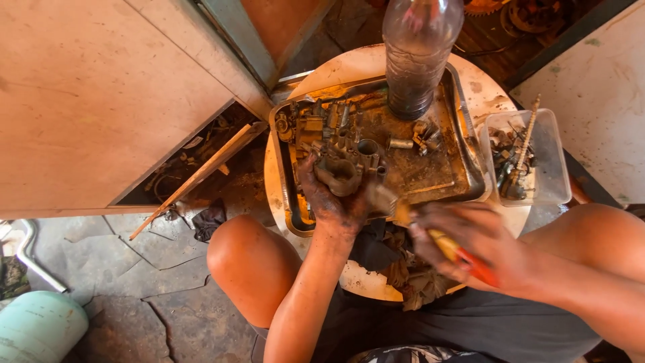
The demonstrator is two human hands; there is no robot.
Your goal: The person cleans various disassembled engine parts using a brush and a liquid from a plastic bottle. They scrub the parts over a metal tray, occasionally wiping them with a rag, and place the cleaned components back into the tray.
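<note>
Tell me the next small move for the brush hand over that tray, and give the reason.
Probably bring the brush in the right hand a little forward onto the carburetor body. The left hand grips that grimy part over the metal tray, and the bristle end sits just short of it, pointed its way. The hand is blurred, so this is only a likely guess.

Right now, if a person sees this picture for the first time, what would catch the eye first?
Probably the grimy left hand gripping a dirty metal carburetor body over the oily metal tray in the middle. Next, the blurred right hand, lower right, holding a brush with a red and yellow handle toward the part. A tall murky plastic bottle stands at the tray's far edge, and a clear box of small parts sits to the right.
</note>
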